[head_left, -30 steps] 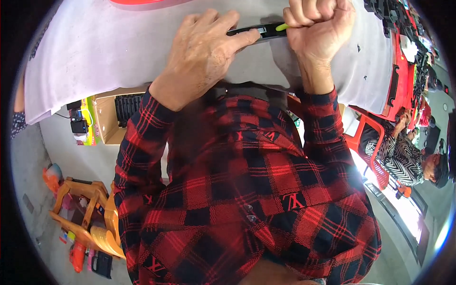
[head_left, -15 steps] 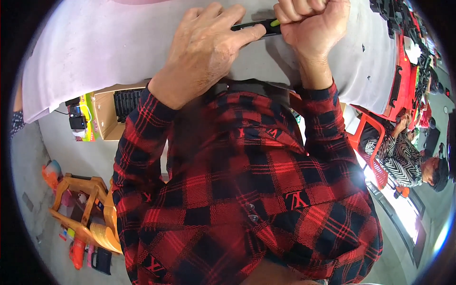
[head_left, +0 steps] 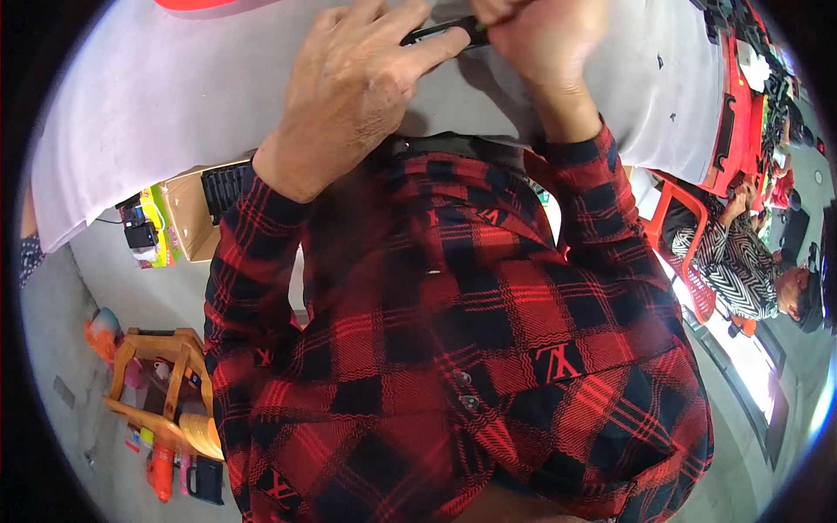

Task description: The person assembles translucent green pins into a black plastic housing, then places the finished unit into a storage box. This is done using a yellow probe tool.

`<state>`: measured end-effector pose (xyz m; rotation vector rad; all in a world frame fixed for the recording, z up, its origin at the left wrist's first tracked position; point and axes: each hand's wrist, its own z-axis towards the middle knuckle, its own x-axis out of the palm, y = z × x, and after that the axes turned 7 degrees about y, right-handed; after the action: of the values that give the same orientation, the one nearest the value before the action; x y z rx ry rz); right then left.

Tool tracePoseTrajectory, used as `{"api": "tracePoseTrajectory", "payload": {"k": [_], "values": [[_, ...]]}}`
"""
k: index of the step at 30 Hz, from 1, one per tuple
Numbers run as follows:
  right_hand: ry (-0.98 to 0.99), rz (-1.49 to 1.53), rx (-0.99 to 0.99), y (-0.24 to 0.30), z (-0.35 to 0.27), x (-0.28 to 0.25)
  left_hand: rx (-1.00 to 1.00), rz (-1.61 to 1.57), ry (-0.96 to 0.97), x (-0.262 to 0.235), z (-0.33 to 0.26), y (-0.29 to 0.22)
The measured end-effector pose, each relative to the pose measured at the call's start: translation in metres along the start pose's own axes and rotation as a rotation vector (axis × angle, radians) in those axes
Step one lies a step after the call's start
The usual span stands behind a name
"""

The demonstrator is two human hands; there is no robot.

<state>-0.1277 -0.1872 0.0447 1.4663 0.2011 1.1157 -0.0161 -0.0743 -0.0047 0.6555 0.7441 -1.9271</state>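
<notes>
A slim black plastic-looking piece lies at the top of the view, above the pale cloth-covered table. My left hand is closed on its left part, thumb stretched along it. Beside it, my right hand is curled into a fist at the piece's right end and is slightly blurred. What sits inside that fist is hidden, and the top edge of the picture cuts off some of its fingers.
Part of a red object shows at the table's far edge. Small black scraps lie at right, near red and black parts. Below the table's left side stands an open cardboard box. A seated person is at far right.
Both hands and the black piece have shifted a little up and left in the picture. A yellow-green tip by my right fist no longer shows. More of the red object appears.
</notes>
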Motion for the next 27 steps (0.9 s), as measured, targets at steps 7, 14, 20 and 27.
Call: {"api": "tracePoseTrajectory", "payload": {"k": [7, 14, 20, 27], "values": [[0.028, -0.247, 0.041, 0.005, -0.007, -0.001, -0.197, 0.060, 0.456, -0.038, 0.011, -0.016], [-0.011, -0.086, 0.018, 0.008, -0.002, -0.010, -0.223, 0.085, 0.475, -0.039, 0.006, -0.018], [0.289, 0.005, -0.100, 0.001, 0.004, -0.036, -0.222, 0.056, 0.458, -0.037, 0.007, -0.018], [0.084, 0.657, -0.133, -0.005, -0.001, -0.021, -0.213, 0.064, 0.454, -0.035, 0.006, -0.017]]}}
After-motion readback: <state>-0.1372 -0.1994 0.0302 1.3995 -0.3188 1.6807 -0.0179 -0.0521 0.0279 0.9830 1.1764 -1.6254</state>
